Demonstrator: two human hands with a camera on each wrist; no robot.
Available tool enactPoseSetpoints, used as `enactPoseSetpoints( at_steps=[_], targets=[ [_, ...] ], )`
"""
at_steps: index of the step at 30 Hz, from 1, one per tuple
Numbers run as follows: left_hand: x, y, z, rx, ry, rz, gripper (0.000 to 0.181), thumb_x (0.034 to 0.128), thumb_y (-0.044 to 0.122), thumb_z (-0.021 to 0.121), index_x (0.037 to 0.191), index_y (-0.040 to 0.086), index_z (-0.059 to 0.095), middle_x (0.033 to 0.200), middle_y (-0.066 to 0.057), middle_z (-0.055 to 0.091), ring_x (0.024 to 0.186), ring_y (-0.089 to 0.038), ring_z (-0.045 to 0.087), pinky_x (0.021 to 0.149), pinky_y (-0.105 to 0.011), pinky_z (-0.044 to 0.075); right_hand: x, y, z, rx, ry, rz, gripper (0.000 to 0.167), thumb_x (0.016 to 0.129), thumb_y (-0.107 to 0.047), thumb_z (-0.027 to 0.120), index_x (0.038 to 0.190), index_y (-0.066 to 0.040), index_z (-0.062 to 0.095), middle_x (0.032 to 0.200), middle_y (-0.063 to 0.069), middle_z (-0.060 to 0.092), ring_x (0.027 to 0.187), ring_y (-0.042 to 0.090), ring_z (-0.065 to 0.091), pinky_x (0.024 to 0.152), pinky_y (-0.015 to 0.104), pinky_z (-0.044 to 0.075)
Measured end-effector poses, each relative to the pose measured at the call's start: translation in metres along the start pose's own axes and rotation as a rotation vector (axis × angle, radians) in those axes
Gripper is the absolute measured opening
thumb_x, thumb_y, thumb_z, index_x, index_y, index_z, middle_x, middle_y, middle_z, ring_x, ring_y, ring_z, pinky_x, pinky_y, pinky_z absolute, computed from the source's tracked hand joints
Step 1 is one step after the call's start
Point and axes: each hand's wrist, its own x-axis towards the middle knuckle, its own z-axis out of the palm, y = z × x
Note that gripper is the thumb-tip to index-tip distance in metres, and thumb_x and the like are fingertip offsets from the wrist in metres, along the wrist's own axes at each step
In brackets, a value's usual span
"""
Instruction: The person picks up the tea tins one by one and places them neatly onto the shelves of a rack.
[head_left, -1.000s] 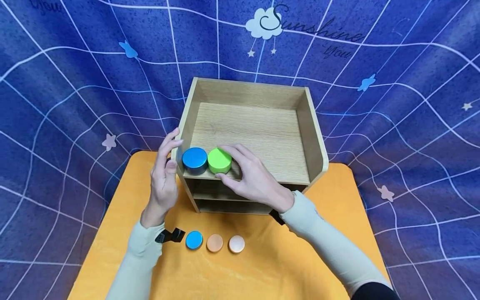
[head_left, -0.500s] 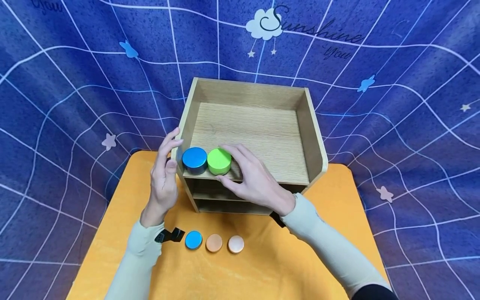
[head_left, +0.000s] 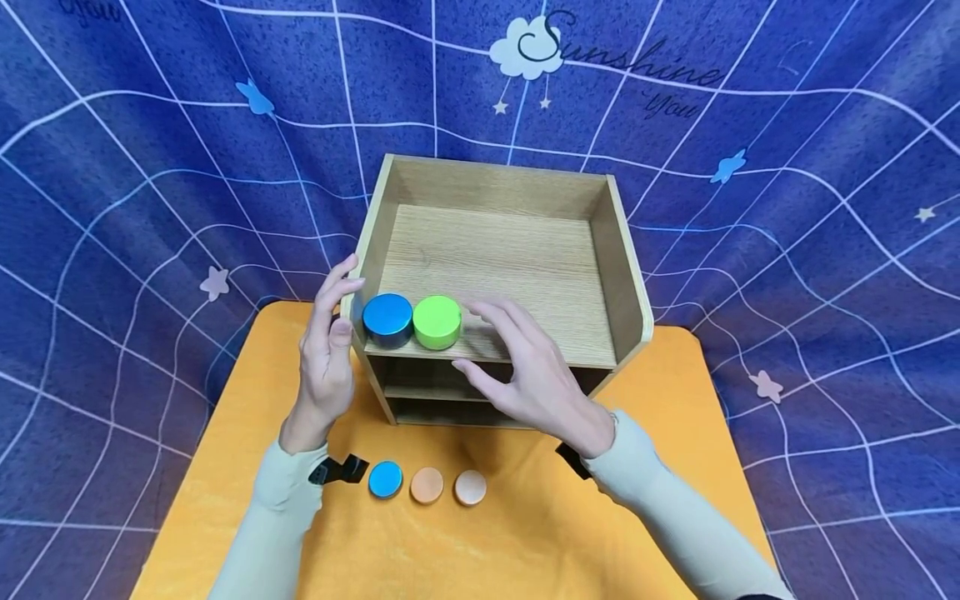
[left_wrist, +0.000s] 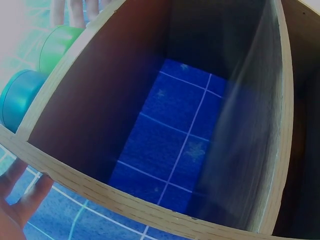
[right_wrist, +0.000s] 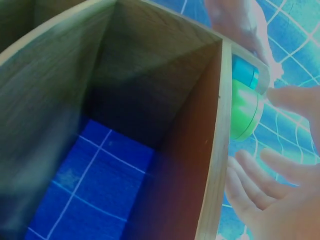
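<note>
Release step, seemingly, with grip of right hand (head_left: 531, 371) apart just beside green round container (head_left: 437, 323), front left atop wooden shelf unit (head_left: 502, 250), and left hand (head_left: 326, 362) uncurled against the unit's left side. Calls next, probably, for drawing clear.

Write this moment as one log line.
left grip: at left side of wooden shelf | right grip: open, apart from green container | blue container: beside green container | three small discs: on orange cloth
</note>
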Motion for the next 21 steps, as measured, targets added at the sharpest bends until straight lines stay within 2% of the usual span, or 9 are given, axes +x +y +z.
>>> enactPoseSetpoints(
  at_steps=[4, 12, 15, 21],
  targets=[
    [0.0, 0.0, 0.0, 0.001, -0.001, -0.001, 0.056, 0.1166, 0.038, 0.038, 0.141, -0.009, 0.055, 0.162, -0.019, 0.049, 0.153, -0.038, 0.042, 0.129, -0.049, 0.029, -0.009, -0.001, -0.004, -0.001, 0.02, -0.003, 0.059, 0.095, -0.027, 0.082, 0.146, -0.007, 0.061, 0.134, 0.007, 0.066, 0.124, 0.018, 0.061, 0.107, 0.035, 0.051],
    [0.001, 0.002, 0.002, -0.002, 0.007, 0.005, 0.058, 0.1167, 0.039, 0.038, 0.141, -0.01, 0.055, 0.162, -0.02, 0.049, 0.153, -0.039, 0.043, 0.129, -0.049, 0.029, -0.026, -0.002, -0.009, 0.022, 0.064, -0.043, 0.058, 0.094, -0.024, 0.083, 0.146, -0.006, 0.061, 0.135, 0.007, 0.066, 0.126, 0.022, 0.062, 0.111, 0.035, 0.049],
    [0.004, 0.008, 0.003, -0.006, 0.013, 0.009, 0.058, 0.1169, 0.038, 0.037, 0.14, -0.012, 0.055, 0.161, -0.023, 0.05, 0.153, -0.038, 0.043, 0.129, -0.049, 0.029, -0.034, -0.003, -0.009, 0.031, 0.091, -0.06, 0.056, 0.095, -0.023, 0.082, 0.144, -0.004, 0.062, 0.134, 0.009, 0.067, 0.125, 0.024, 0.064, 0.111, 0.034, 0.049],
    [0.011, 0.032, 0.005, -0.011, 0.016, 0.002, 0.055, 0.1173, 0.033, 0.037, 0.137, -0.015, 0.053, 0.158, -0.029, 0.049, 0.153, -0.037, 0.043, 0.129, -0.047, 0.028, -0.053, -0.01, -0.005, 0.039, 0.119, -0.107, 0.053, 0.098, -0.023, 0.079, 0.143, -0.002, 0.063, 0.132, 0.011, 0.068, 0.121, 0.027, 0.065, 0.109, 0.033, 0.05]
  ],
)
